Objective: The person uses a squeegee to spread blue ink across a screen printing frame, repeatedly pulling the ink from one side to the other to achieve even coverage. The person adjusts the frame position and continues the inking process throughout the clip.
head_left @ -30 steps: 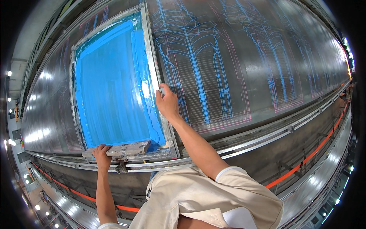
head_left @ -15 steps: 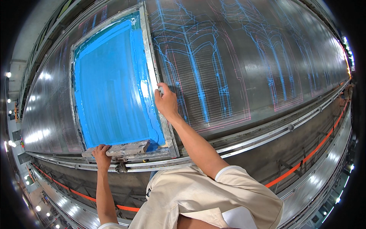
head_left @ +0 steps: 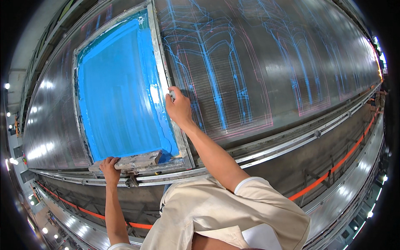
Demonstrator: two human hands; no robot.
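A screen printing frame (head_left: pixel 163 68) lies on the long dark table, its mesh coated with wet blue ink (head_left: pixel 116 91). Along the frame's near end rests a squeegee (head_left: pixel 139 159) with an ink-stained grey body. My left hand (head_left: pixel 109 168) is closed over the squeegee's left part, fingers on top. At the middle of the frame's right side, my right hand (head_left: pixel 180 107) is closed around a small grey handle (head_left: pixel 172 95), mostly hidden by the fingers. Thick ink lies in a glossy band along the right inner edge of the mesh.
Blue and pink line patterns (head_left: pixel 208 71) are printed on the dark table (head_left: pixel 273 75) to the right. A metal rail (head_left: pixel 283 146) runs along the near edge. Beyond an aisle, an orange strip (head_left: pixel 321 179) borders another long table. A person (head_left: pixel 380 98) stands far right.
The whole view has shifted slightly, so the frame appears a little higher and further left. Both hands keep their places on the squeegee and the frame's side.
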